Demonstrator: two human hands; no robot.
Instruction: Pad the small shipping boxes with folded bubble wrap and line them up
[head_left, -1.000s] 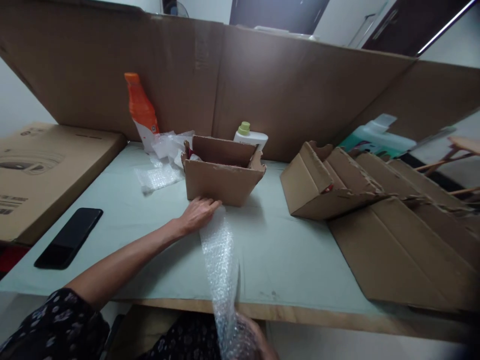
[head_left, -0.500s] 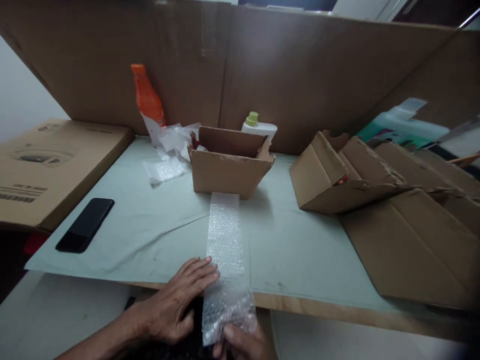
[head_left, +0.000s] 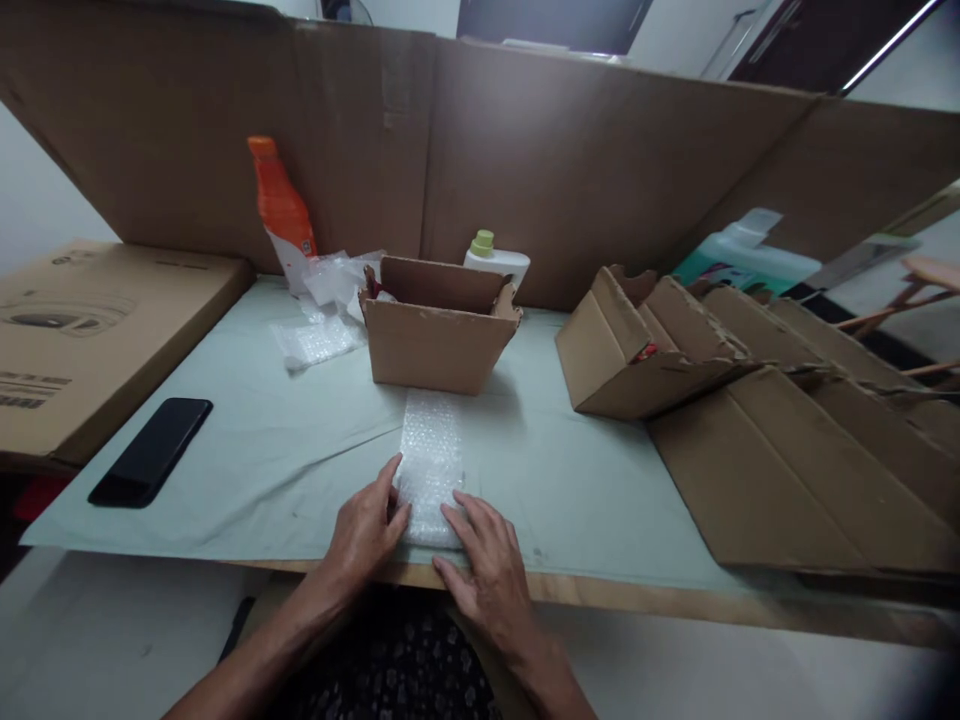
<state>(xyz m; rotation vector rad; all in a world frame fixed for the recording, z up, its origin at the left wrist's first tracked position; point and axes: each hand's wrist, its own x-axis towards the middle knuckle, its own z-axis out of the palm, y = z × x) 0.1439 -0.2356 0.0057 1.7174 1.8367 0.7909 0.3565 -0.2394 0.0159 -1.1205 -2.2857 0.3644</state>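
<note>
A strip of clear bubble wrap (head_left: 433,445) lies lengthwise on the pale green cloth, its near part folded back over itself close to the table's front edge. My left hand (head_left: 366,525) rests at the strip's left edge, thumb and index finger apart. On the other side, my right hand (head_left: 489,560) touches the right edge with its fingertips, fingers spread and thumb near the folded end. Neither hand grips anything. Just beyond the strip's far end stands an open cardboard box (head_left: 435,345), with something red and white partly visible inside.
Loose bubble wrap (head_left: 322,340) lies left of the box, by an orange-and-white bottle (head_left: 285,205). A black phone (head_left: 150,453) is at left, near a flat carton (head_left: 112,330). Divided cardboard boxes (head_left: 795,450) stand at right. Behind are a white bottle (head_left: 499,262) and a teal jug (head_left: 750,260).
The near end of the bubble wrap, which hung past the table edge in my right hand, now lies folded on the strip. My right hand has let go and moved up onto the table.
</note>
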